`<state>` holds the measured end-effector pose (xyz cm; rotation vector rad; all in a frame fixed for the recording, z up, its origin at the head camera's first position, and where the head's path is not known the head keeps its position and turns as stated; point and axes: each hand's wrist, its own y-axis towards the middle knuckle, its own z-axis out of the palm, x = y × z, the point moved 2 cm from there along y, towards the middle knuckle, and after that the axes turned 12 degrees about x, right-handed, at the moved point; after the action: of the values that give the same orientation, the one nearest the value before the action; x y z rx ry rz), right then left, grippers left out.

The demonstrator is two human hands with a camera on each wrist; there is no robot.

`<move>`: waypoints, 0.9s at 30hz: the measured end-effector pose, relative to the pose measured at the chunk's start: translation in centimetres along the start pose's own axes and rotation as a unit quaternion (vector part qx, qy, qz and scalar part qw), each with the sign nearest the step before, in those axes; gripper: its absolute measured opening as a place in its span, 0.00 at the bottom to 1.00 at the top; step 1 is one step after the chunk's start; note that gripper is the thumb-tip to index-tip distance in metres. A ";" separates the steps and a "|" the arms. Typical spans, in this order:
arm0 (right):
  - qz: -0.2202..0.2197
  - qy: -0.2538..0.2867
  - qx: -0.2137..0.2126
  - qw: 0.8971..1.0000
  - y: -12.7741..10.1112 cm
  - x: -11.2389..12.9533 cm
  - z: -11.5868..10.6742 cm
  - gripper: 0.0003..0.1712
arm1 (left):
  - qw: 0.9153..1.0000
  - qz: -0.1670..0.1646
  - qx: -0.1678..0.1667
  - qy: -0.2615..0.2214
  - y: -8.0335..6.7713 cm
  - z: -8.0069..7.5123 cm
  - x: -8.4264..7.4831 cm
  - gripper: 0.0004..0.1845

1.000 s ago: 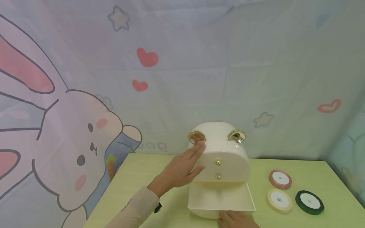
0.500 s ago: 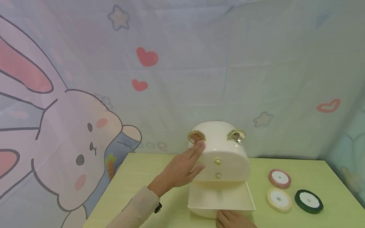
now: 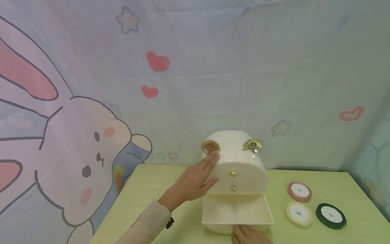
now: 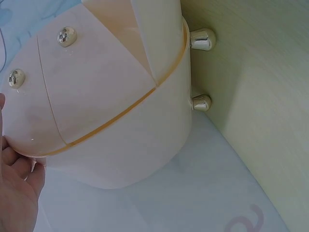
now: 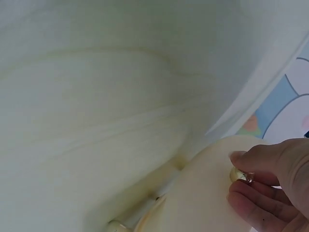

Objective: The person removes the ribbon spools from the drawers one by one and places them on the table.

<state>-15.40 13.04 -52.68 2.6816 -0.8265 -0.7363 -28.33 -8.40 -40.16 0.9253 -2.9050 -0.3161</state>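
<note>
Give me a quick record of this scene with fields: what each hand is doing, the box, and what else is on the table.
left hand: left hand lies flat with straight fingers against the left side of the cream drawer box
right hand: right hand pinches the gold knob of the bottom drawer
bottom drawer: pulled out toward the person
upper drawers: two, closed
box top: two gold rings
table: green table
beside box: pink ribbon spool, cream ribbon spool, dark green ribbon spool, right of the box
</note>
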 end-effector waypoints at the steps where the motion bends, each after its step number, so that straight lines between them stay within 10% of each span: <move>1: 0.002 -0.003 0.001 1.000 0.0 0.0 0.1 0.30 | 1.000 -0.001 0.002 0.000 0.0 0.0 0.0 0.37; 27: 0.026 -0.094 -0.056 0.994 0.8 -0.1 0.9 0.40 | 1.000 0.009 -0.015 0.018 0.0 0.1 0.1 0.37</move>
<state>-16.29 12.34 -53.10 2.5097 -0.8681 -1.0046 -28.41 -8.45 -40.30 0.8910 -2.8661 -0.3376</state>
